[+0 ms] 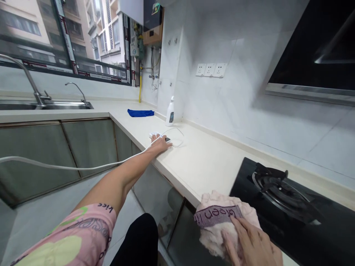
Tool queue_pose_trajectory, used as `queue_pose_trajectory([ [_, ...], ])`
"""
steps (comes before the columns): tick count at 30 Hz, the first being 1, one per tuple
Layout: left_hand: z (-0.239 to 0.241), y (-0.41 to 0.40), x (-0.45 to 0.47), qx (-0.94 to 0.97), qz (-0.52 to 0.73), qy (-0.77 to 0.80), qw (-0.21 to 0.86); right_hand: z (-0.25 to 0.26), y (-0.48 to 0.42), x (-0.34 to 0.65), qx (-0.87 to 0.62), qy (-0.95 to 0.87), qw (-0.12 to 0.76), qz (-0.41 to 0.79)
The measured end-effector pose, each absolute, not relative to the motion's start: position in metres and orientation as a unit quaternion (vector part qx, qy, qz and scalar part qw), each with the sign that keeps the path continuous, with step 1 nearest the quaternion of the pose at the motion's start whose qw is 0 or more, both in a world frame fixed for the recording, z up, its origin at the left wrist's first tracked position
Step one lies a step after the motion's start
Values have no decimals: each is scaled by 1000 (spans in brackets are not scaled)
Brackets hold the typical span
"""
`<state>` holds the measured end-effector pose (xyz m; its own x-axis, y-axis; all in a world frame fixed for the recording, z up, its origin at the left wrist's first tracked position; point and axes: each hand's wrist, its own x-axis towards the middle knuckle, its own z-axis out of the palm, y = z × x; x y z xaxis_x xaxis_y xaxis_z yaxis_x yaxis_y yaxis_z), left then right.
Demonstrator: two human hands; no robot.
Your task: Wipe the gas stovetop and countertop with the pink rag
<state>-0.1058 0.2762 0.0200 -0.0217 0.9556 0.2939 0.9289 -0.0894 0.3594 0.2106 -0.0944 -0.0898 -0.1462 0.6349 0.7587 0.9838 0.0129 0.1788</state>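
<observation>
My left hand (161, 142) reaches far along the cream countertop (199, 162) and rests on a white power strip (155, 135) with a dark part under the fingers. Its white cable (69, 167) trails off the counter edge to the left, and a thinner white cord (177, 138) loops beside it. The fingers curl over the strip. My right hand (252, 244) presses flat on a crumpled pink cloth (219, 218) with a purple lettered band, at the counter's front edge beside the black gas hob (291, 210).
A white spray bottle (170, 112) stands against the tiled wall. A blue cloth (140, 112) lies in the corner. A steel sink (44, 106) with two taps sits under the window at left. Three wall sockets (211, 69) and a black range hood (318, 51) are above.
</observation>
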Motion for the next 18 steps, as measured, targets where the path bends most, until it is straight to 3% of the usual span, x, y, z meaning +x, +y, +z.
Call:
queue_pose_trajectory([
  [7, 2, 173, -102, 786, 278, 548, 70, -89, -90, 213, -609, -670, 224, -360],
  [10, -14, 95, -83, 866, 403, 272, 112, -75, -73, 190, -614, -670, 221, -354],
  [12, -18, 54, -63, 892, 406, 152, 127, -63, -54, 169, -630, -670, 220, -326],
  [15, -21, 24, -37, 917, 342, 128, 159, -46, -26, 148, -651, -683, 229, -239],
  [18, -22, 24, -25, 918, 284, 182, 208, -38, -18, 154, -621, -706, 316, -130],
])
